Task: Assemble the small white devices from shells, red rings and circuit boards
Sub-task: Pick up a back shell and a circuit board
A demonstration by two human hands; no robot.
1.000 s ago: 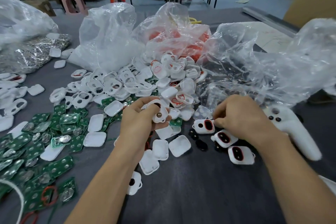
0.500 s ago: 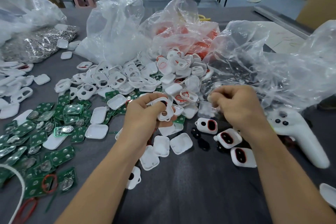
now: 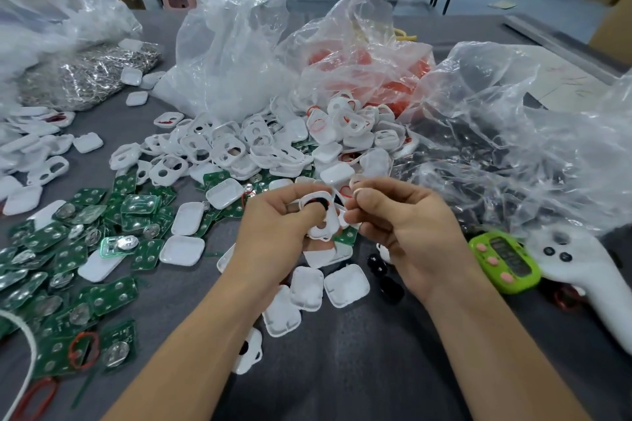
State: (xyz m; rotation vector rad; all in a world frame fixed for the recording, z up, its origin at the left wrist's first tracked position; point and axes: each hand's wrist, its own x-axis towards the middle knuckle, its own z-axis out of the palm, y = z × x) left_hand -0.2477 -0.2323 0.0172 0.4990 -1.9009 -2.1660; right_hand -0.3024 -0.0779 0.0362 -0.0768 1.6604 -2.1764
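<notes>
My right hand (image 3: 403,229) has come up off the table (image 3: 342,379) and now sits just beside my left hand (image 3: 280,229). A moment ago it was down low by the finished pieces.

My left hand grips one white shell (image 3: 321,231). The fingers curl round it and the thumb presses on top. A dark round part shows in the shell's big hole. I hold the shell up in front of me so I can see the hole and work on it.

My right hand has its fingers curled, with the tips pinched close to the shell's edge. I cannot tell if it holds a tiny part or nothing. I think it is here to push something into the shell.

Right under my hands lie flat white covers (image 3: 345,285) and a few small black pieces (image 3: 378,265), close so I can grab them fast. Behind my hands is the big pile of shells (image 3: 239,150). The green circuit boards (image 3: 136,212) are spread out on the left. The red rings (image 3: 376,82) are in a clear bag at the back. On the right lie a green gadget (image 3: 502,261) and a white controller (image 3: 581,273), off to the side.
</notes>
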